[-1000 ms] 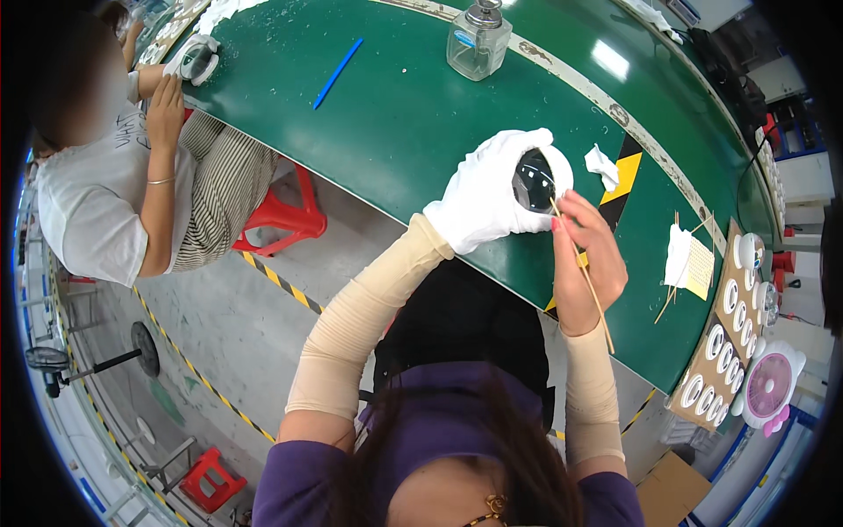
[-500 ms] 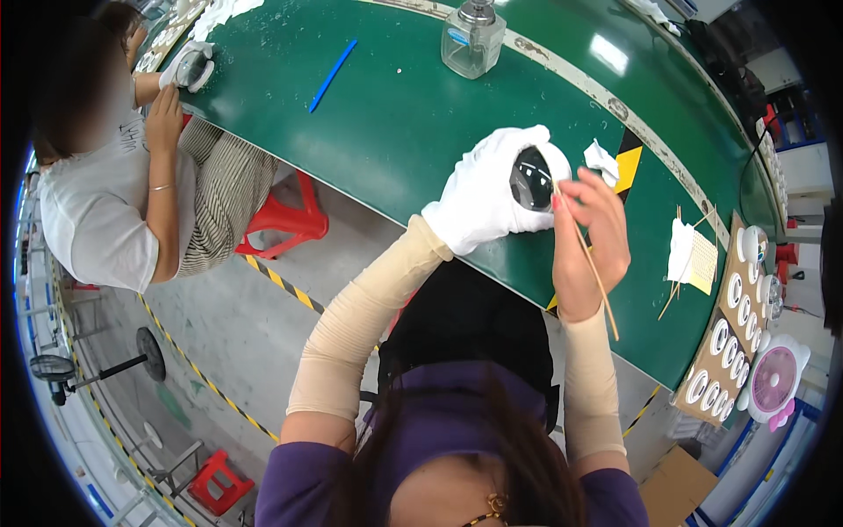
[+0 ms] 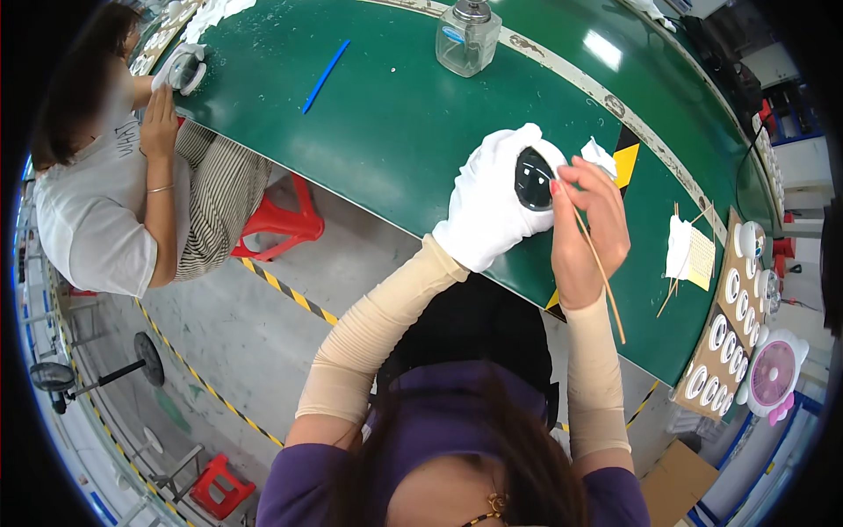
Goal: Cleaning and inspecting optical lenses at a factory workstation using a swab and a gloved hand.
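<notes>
My left hand (image 3: 486, 204), in a white cloth glove, is closed around a round white-rimmed piece with a dark, glossy dome (image 3: 532, 180). The dome faces up and to the right, and the glove hides much of the rim. Bare-fingered, my right hand (image 3: 592, 230) pinches a thin wooden stick (image 3: 608, 285). Its upper end is at the right edge of the dome, though the fingertips hide whether it touches. The stick's long lower part slants down past my wrist. Just beyond my right fingers lies a crumpled white cloth (image 3: 600, 156).
On the green table (image 3: 386, 132) are a blue pen-like stick (image 3: 326, 77) and a clear pump bottle (image 3: 468, 39). To the right lie more sticks with a yellow pad (image 3: 700, 259), a board of white rings (image 3: 716, 338) and a pink fan (image 3: 774, 373). A co-worker (image 3: 97, 211) sits at left.
My left hand has turned the domed piece slightly, so more of the dark dome faces right. My right hand and the stick have shifted only a little.
</notes>
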`<state>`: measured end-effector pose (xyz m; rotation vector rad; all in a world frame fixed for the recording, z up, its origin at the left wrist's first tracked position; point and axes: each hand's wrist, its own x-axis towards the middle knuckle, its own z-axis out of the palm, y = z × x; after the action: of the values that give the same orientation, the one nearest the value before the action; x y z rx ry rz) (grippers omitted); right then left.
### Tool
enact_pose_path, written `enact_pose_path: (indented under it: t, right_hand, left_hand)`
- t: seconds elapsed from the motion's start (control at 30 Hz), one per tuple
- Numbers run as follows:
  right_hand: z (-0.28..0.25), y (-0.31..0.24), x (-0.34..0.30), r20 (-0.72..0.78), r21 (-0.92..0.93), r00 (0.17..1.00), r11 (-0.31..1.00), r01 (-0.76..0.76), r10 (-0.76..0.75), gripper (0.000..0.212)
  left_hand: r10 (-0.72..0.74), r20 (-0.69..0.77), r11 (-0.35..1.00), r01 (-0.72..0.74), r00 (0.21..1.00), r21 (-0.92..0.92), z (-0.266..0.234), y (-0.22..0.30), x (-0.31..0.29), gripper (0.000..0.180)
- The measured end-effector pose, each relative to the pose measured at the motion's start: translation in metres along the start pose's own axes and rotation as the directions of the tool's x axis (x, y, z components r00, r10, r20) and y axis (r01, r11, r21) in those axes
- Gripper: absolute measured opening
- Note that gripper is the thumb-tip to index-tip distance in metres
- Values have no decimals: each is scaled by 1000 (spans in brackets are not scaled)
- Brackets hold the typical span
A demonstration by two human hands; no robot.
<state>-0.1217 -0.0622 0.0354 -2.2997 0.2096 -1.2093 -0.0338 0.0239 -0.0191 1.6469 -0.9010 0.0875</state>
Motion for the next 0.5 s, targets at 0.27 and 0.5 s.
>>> enact_pose_path:
  t: [0.27,0.5]
  right_hand:
    - [-3,3,-5,37,108,983,977,-185,182,7]
    - [-17,14,7,252,412,819,709,-573,515,14]
  left_hand:
    - [17,34,999,-16,999,-38,1,-5,0,82]
    - [12,28,995,-15,1000,97,-6,4,2,90]
